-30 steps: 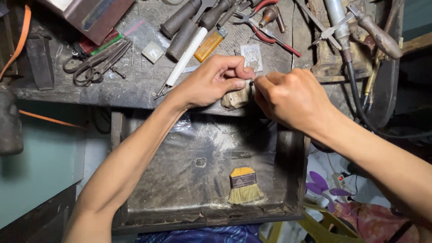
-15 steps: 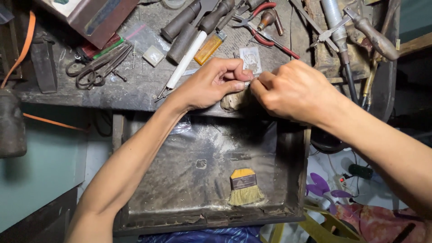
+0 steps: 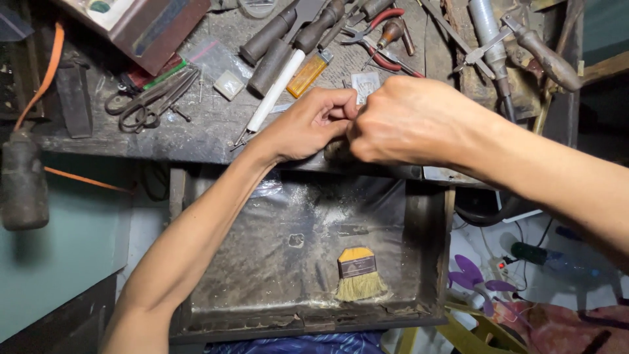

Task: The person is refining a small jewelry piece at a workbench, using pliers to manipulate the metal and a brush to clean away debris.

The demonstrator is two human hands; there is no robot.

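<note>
1. The left hand (image 3: pixel 308 124) is bare: no glove, ring or watch shows.
2. The right hand (image 3: pixel 409 121) is likewise bare and unadorned.
3. Both forearms are uncovered; no sleeve reaches into view.

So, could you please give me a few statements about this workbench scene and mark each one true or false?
1. A brush with a yellow handle lies in the open drawer. True.
2. The left hand and right hand are far apart. False: they meet at the bench edge.
3. Scissors lie on the bench left of the hands. True.
4. The left hand grips the red-handled pliers. False: the pliers lie untouched behind the hands.
5. The drawer is full of tools. False: mainly the brush lies in it.
</note>
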